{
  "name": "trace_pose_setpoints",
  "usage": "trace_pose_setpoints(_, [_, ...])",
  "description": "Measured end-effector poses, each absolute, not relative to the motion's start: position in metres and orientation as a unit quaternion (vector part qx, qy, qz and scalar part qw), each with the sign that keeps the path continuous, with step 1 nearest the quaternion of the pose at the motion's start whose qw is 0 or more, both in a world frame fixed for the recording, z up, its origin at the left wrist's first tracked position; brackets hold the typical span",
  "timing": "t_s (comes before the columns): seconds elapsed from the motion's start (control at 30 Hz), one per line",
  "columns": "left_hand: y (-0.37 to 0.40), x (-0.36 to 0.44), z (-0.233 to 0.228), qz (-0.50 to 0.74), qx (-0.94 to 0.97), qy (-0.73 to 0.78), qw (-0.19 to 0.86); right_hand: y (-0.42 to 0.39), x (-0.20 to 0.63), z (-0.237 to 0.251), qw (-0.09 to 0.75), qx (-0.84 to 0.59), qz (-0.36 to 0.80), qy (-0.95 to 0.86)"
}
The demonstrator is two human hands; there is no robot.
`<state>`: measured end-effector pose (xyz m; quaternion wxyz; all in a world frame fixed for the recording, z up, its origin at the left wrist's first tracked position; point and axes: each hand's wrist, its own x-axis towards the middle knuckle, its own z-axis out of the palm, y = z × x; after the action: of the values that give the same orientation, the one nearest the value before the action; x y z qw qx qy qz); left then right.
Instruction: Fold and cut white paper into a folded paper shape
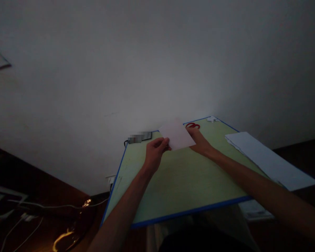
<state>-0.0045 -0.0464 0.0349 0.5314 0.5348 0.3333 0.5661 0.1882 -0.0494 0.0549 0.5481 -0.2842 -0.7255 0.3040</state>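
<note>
A small, pale sheet of paper point(177, 135) is held up over the far part of the table. My left hand point(156, 148) pinches its lower left corner between thumb and fingers. At the right edge of the paper is my right hand point(198, 140), closed on it, with most of its fingers hidden behind the sheet. Just beyond that hand, red-handled scissors point(193, 125) lie on the table; the paper and hand cover the rest of them.
The pale green table point(189, 182) has a blue edge and stands against a grey wall point(147, 70). Larger white sheets point(270, 159) overhang its right side. Paper scraps point(212, 119) lie at the far right corner, a dark phone-like device point(147, 135) at the far left. White cables point(68, 205) run at left.
</note>
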Motion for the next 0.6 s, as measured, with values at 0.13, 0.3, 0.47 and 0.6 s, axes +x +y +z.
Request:
trace_pose_setpoints(0.13, [-0.045,-0.006,0.035,0.572,0.543,0.333,0.517,-0.049,0.191,0.058,0.517,-0.299,0.310,-0.740])
trace_pose_setpoints(0.3, [-0.045,-0.007,0.035,0.563,0.576,0.339,0.486,-0.043,0.195,0.057,0.497,-0.307,0.309,-0.751])
trace_pose_setpoints(0.47, [-0.048,-0.006,0.037,0.564,0.585,0.345,0.471,-0.035,0.195,0.048,0.525,-0.336,0.273,-0.732])
trace_pose_setpoints(0.6, [-0.054,-0.004,0.043,0.542,0.593,0.353,0.480,-0.034,0.194,0.043,0.549,-0.331,0.283,-0.713])
